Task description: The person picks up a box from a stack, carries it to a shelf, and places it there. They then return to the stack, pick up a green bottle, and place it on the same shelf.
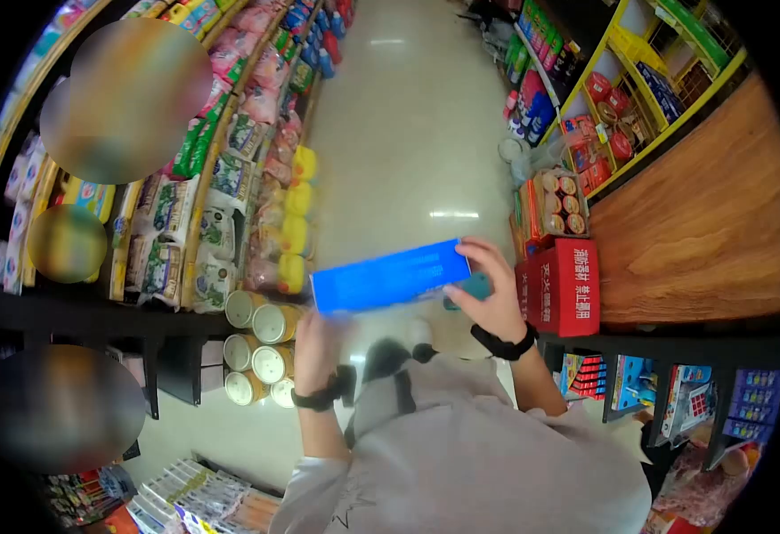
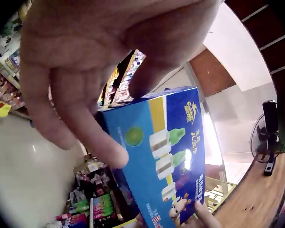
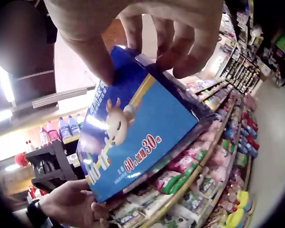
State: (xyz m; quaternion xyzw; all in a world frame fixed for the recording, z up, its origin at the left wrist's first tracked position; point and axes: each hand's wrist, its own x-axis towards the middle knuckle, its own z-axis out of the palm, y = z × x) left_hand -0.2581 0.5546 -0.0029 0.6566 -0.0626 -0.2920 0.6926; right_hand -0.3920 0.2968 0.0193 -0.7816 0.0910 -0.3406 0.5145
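A blue box [image 1: 390, 276] is held up between the two hands, its printed side showing in the head view. At the box's left end is the left hand [image 1: 319, 347]; in the left wrist view that hand [image 2: 95, 61] has its fingers over the light-blue face of the box [image 2: 142, 137] and its thumb at an edge. The right hand [image 1: 490, 287] grips the other end, thumb on one side and fingers on the other. From the right wrist, this hand [image 3: 147, 33] holds the upper corner of the box [image 3: 147, 128], which shows a cartoon figure and red numbers.
Shelves of packaged goods [image 1: 216, 231] line the left, with stacked round tubs [image 1: 274, 325] near the left hand. A red box [image 1: 577, 285] and a wooden panel [image 1: 693, 214] stand on the right. Floor [image 1: 399, 133] runs between the shelves.
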